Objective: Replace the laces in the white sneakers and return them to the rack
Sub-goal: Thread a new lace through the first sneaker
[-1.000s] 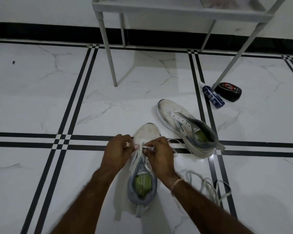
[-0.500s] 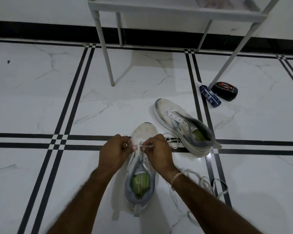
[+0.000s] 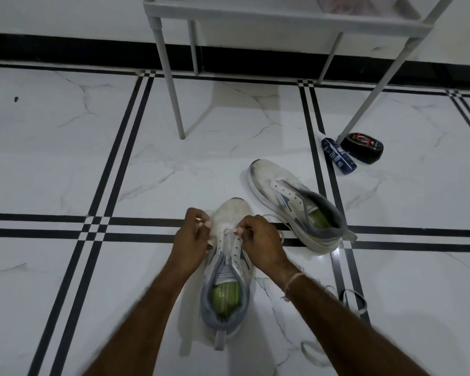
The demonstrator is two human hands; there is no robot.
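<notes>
Head view: left hand (image 3: 193, 236) and right hand (image 3: 261, 240) each pinch an end of flat white lace (image 3: 229, 231) at toe-end eyelets of near white mesh sneaker (image 3: 232, 213), mid marble floor (image 3: 65, 158) (pulling ends even, likely). The second white sneaker (image 3: 288, 202) lies beside it, unlaced, and the pale metal rack (image 3: 255, 14) stands at the far edge.

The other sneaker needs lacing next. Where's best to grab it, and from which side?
Probably by the grey heel collar of the far sneaker, reaching down from the right: it sits upright, heel toward you and rightward, mouth open and unlaced, so fingers can hook inside the rim.
</notes>
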